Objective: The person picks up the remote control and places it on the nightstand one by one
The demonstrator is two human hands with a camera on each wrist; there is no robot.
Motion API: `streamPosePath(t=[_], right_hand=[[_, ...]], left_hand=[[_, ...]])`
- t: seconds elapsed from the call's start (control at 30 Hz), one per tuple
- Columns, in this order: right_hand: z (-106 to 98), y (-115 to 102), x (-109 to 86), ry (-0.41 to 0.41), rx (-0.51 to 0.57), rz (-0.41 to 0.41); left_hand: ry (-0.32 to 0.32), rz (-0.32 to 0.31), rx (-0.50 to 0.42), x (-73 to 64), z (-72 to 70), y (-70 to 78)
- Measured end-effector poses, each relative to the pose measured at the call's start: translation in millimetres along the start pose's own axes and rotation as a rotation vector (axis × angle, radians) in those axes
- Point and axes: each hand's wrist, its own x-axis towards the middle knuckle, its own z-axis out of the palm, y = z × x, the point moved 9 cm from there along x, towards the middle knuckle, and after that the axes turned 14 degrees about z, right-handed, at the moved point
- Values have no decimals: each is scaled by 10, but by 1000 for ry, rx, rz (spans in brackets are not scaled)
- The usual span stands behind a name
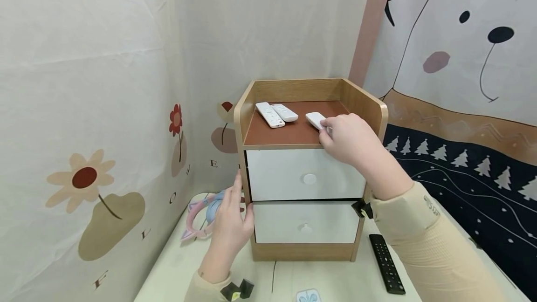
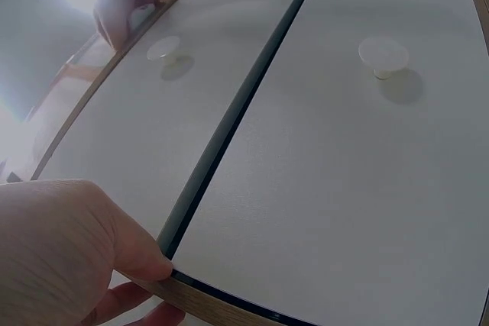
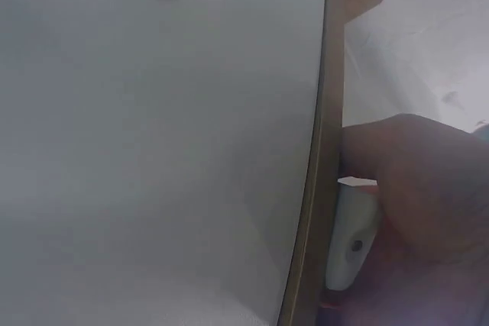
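My right hand (image 1: 350,139) pinches a white remote control (image 1: 314,119) on the brown top shelf (image 1: 289,136) of a small wooden cabinet (image 1: 302,251). In the right wrist view, the near end of that remote (image 3: 354,238) shows beside the shelf edge, between the fingers. Two other white remotes, a longer one (image 1: 270,114) and a shorter one (image 1: 285,113), lie side by side at the shelf's left. My left hand (image 1: 230,225) rests against the cabinet's left side with fingers straight; in the left wrist view its thumb touches the front edge near the gap between the drawers.
The cabinet has an upper drawer (image 1: 277,176) and a lower drawer (image 1: 277,223), both white with round knobs. A black remote (image 1: 386,264) lies at right on the white table (image 1: 168,283). Pink and blue headphones (image 1: 201,218) lie at left, a small patterned case (image 1: 308,296) in front.
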Motion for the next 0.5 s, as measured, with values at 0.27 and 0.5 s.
streamPosePath(t=[0.27, 0.5], right_hand=[[138, 12, 306, -104, 24, 41], [182, -59, 442, -114, -43, 35]], left_hand=[[-3, -2, -9, 6, -12, 0], [-7, -1, -17, 0, 3, 1]])
